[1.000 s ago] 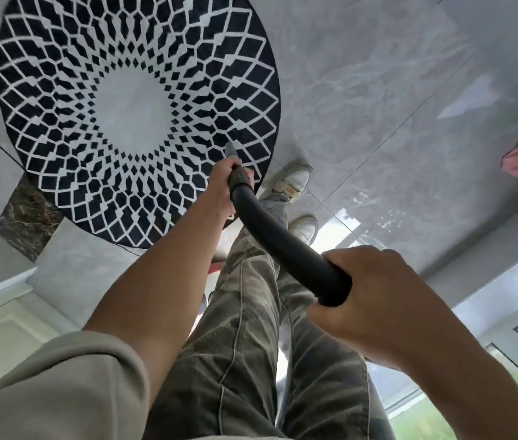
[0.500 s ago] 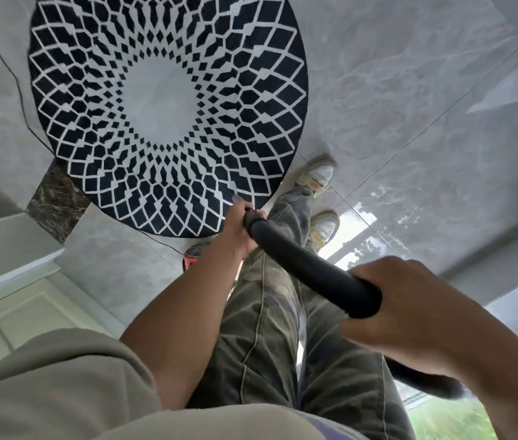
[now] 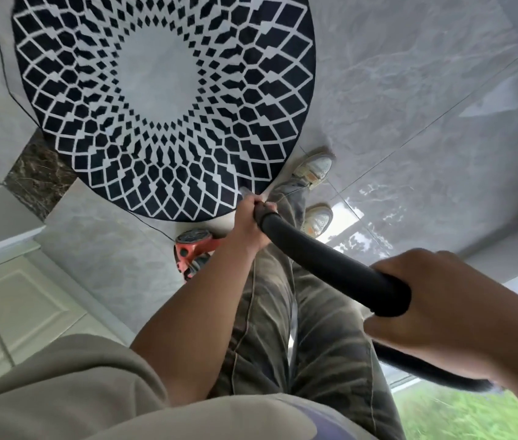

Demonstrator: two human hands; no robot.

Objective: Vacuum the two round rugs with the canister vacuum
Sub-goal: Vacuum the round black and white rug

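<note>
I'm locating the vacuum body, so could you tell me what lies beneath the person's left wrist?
A red-orange plastic canister sits on the grey marble floor tiles near the black-and-white round rug. The left hand, gripping the black vacuum hose, and its wrist hide the rest.

Head cam, steep downward, close over hands; floor beyond

No legible text (anywhere).
</note>
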